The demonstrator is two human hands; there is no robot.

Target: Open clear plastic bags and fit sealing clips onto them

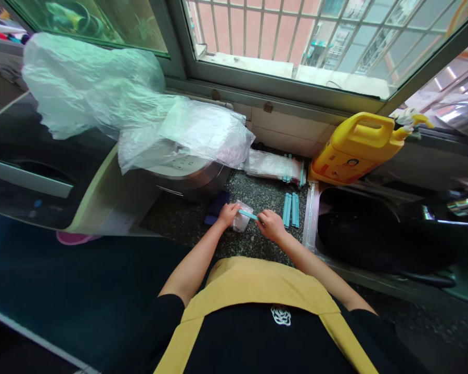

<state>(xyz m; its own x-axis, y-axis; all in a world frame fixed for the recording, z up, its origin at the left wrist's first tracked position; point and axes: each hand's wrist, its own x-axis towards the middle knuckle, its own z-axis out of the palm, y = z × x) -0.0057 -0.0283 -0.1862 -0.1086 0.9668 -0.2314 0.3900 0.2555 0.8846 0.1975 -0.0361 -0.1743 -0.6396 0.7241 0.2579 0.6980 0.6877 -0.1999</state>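
Observation:
A light-blue bag clip (pixel 248 214) stretches between my hands above the counter. My left hand (pixel 229 214) is closed on its left end, and my right hand (pixel 271 225) pinches the right end. Just under the clip lies a small see-through plastic bag (pixel 241 224); whether the clip is around its edge, I cannot tell. Several more light-blue clips (pixel 291 210) lie side by side to the right of my right hand. Behind them rests a whitish plastic package (pixel 273 164) with similar clips at its right end. Something flat and dark blue (pixel 217 206) lies left of my left hand.
A yellow jug (pixel 353 150) stands at the back right, beside a sink (pixel 311 218) with a large black pan (pixel 378 234). Back left, a big plastic bag (pixel 97 88) drapes over a rounded appliance (pixel 195 179). A dark appliance (pixel 31 156) stands far left. The window frame (pixel 273 91) borders the counter.

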